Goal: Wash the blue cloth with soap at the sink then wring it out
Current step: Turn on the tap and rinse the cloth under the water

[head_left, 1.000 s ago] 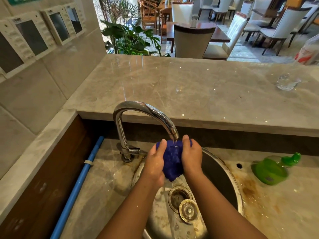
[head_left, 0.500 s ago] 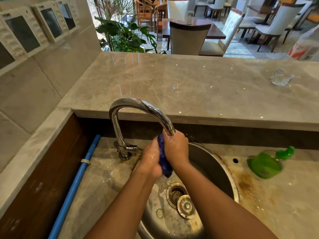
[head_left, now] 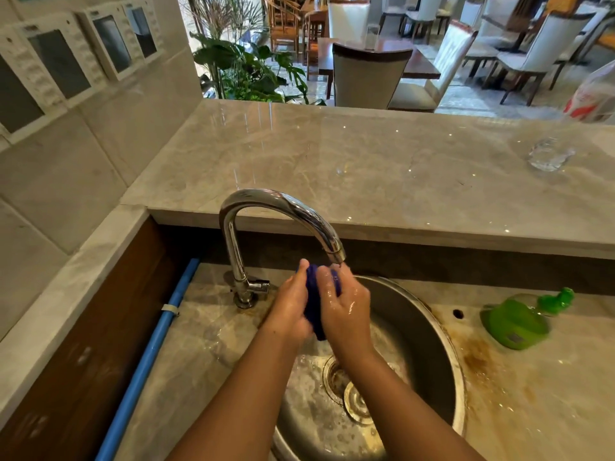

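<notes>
Hands: left hand (head_left: 289, 311) and right hand (head_left: 346, 311) are pressing together, both gripping the bunched blue cloth (head_left: 312, 304) | cloth: hanging just under the faucet (head_left: 266, 201) spout, over the sink (head_left: 442, 344) basin's 12 o'clock side | green bottle (head_left: 512, 322): resting at the sink's 3 o'clock.

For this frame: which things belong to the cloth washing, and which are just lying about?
In the job: blue cloth, left hand, right hand, faucet, sink, green pump bottle (probably soap).
Lying about: drinking glass, blue pipe, plastic bag, drain stopper.
</notes>
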`<control>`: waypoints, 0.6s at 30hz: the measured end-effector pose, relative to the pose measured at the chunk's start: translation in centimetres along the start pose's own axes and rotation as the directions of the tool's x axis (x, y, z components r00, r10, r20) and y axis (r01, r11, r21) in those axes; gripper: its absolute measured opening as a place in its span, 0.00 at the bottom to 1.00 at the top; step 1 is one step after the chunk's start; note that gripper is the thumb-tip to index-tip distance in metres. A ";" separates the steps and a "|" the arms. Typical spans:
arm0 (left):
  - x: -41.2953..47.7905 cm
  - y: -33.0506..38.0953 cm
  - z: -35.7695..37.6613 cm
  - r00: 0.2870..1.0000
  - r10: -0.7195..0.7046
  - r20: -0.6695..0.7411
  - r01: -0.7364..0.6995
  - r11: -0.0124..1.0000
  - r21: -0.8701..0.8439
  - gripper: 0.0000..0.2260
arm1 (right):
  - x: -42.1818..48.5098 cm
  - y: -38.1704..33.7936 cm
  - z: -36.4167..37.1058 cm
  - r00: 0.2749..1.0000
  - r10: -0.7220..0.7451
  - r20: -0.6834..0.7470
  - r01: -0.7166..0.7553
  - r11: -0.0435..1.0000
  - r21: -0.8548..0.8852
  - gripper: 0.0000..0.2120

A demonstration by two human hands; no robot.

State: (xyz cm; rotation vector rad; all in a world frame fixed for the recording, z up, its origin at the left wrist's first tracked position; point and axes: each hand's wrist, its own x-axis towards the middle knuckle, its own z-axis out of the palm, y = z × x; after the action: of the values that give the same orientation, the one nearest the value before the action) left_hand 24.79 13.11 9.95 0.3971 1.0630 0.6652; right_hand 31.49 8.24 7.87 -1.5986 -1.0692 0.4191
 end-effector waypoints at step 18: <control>-1.5 -2.0 -0.7 0.975 0.199 0.099 -0.221 0.917 0.332 0.09 | 3.3 3.7 -0.6 0.588 0.798 0.132 -0.803 0.556 0.214 0.14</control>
State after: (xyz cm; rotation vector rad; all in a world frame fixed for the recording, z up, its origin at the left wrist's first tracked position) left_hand 24.32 10.61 9.45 0.8391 1.0854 0.6527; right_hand 35.23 10.63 5.53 -1.7740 -0.1826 1.1461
